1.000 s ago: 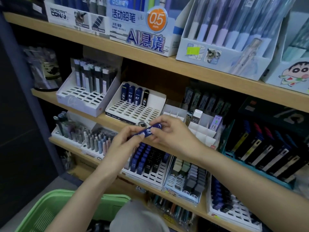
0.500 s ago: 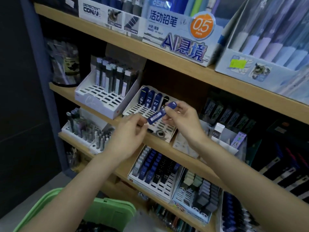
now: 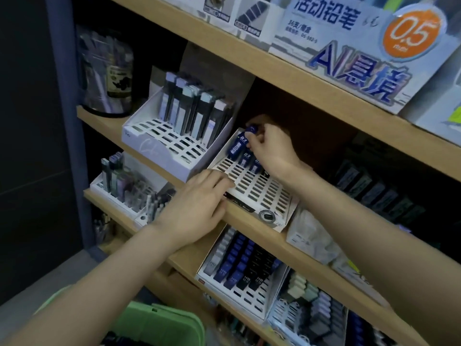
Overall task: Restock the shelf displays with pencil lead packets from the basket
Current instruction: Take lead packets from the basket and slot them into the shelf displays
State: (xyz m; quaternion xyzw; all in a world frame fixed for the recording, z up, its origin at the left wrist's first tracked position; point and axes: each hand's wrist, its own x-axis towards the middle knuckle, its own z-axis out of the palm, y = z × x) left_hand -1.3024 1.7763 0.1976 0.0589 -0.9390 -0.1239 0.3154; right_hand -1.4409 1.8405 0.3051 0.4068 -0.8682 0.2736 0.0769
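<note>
My right hand point(image 3: 270, 148) pinches the top of a blue pencil lead packet point(image 3: 239, 144) marked 0.3, held tilted over the back left corner of a white slotted display tray point(image 3: 259, 191) on the middle shelf. Two more blue packets point(image 3: 249, 161) stand in the tray's back row beside it. My left hand point(image 3: 197, 203) rests with straight fingers on the tray's front left edge and holds nothing. The green basket point(image 3: 159, 325) shows at the bottom edge, under my left forearm.
A second white tray point(image 3: 159, 143) with grey packets stands to the left. The shelf below carries a tray of blue and black packets point(image 3: 239, 268) and an eraser tray point(image 3: 314, 310). A wooden shelf board point(image 3: 287, 78) with pencil boxes hangs close above the tray.
My right hand carried the blue packet up and back to the tray's rear corner. My left hand let go of the packet and settled on the tray's front edge. The camera moved closer.
</note>
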